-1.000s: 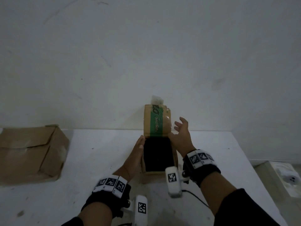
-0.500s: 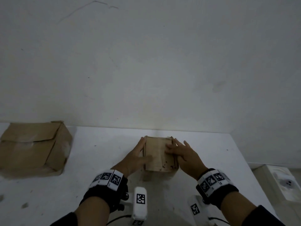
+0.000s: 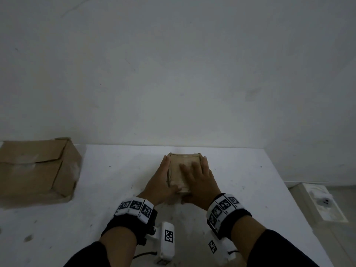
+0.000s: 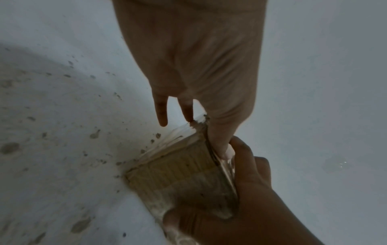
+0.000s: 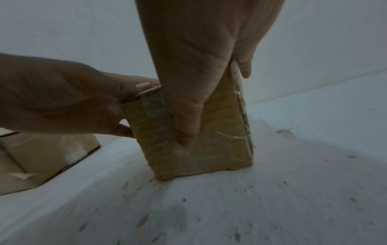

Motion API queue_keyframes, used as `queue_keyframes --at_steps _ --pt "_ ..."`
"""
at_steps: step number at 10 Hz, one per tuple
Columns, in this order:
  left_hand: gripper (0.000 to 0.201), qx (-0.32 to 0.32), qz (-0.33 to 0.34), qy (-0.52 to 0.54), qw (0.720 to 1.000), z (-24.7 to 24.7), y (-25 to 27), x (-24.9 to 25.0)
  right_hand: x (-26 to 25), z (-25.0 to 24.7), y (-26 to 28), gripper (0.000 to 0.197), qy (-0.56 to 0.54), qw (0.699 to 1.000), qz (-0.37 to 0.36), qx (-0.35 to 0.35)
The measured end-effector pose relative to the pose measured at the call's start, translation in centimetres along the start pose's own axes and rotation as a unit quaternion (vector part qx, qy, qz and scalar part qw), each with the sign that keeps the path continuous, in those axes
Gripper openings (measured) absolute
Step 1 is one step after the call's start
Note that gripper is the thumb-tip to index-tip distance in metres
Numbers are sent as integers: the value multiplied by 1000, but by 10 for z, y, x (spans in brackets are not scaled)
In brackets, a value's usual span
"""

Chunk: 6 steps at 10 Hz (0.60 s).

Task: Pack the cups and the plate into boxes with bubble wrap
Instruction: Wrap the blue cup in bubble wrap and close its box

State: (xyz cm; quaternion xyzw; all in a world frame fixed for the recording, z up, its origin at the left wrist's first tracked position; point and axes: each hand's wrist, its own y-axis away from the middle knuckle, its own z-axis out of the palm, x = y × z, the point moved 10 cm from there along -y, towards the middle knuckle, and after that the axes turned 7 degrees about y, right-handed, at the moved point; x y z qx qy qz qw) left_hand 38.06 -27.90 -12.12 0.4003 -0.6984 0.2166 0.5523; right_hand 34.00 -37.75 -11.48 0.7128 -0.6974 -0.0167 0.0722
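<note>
A small cardboard box (image 3: 182, 160) stands on the white table (image 3: 107, 182) with its top flap folded down. My left hand (image 3: 157, 183) lies along the box's left side with straight fingers, and its thumb rests on the top front corner. My right hand (image 3: 200, 177) lies flat on the lid, fingers spread. In the right wrist view its thumb presses the taped front face of the box (image 5: 226, 132). The left wrist view shows the box (image 4: 178, 174) between both hands. No cup, plate or bubble wrap is visible.
A larger closed cardboard box (image 3: 34, 170) sits at the table's left edge by the wall. A white object (image 3: 323, 203) lies on the floor to the right of the table. The table top is speckled with dirt.
The small box's upright flap with the green tape has been folded down over the dark opening. My right hand came down onto the lid, and both hands have closed in on the box.
</note>
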Motion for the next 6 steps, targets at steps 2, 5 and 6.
queue_keyframes --at_steps 2,5,6 --pt "105 3 6 -5 1000 -1 -4 -6 5 0 0 112 12 999 18 -29" --pt "89 69 -9 -103 992 -7 8 -2 -1 0 -2 104 50 996 43 -58" --pt "68 79 7 -140 987 -11 25 14 5 -6 3 110 52 991 45 -117"
